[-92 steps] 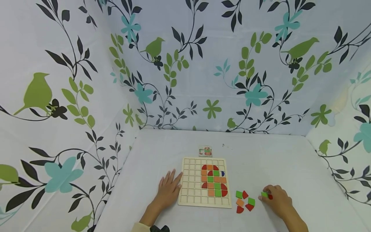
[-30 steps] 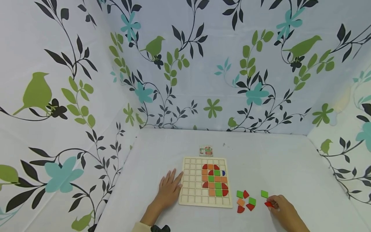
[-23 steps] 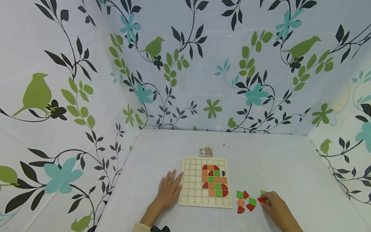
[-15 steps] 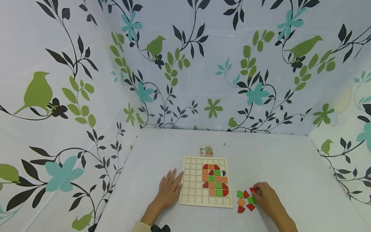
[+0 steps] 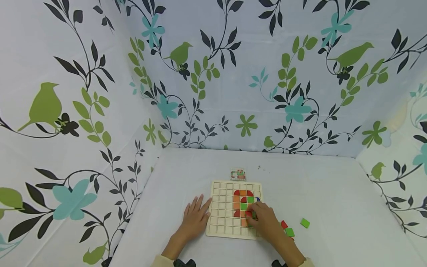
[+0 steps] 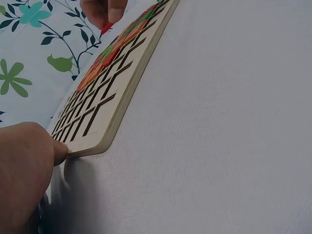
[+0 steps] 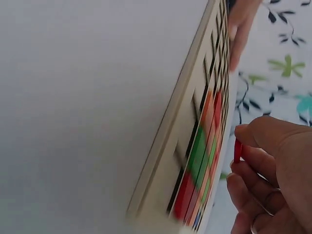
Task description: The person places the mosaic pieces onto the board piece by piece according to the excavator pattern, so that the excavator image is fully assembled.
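A pale wooden grid board (image 5: 222,230) lies on the white table, its right half partly filled with red, orange and green tiles and a blue half-round one. My left hand (image 5: 194,218) lies flat at the board's left edge, fingers spread and straight; in the left wrist view its thumb touches the board's corner. Over the filled part of the board, my right hand (image 5: 267,222) pinches a red tile (image 7: 238,150) between thumb and fingertips, held just above the surface. That hand hides the tiles at the board's lower right.
Right of the board lie loose tiles, among them a red one (image 5: 284,224) and a green square (image 5: 289,232), partly behind my right forearm. Another green square (image 5: 305,223) sits apart, farther right. A small pattern card (image 5: 238,174) lies behind the board.
My right hand put down a green square at the right, kept the red tile and carried it left past the loose tiles to over the board. The left hand stayed in place.
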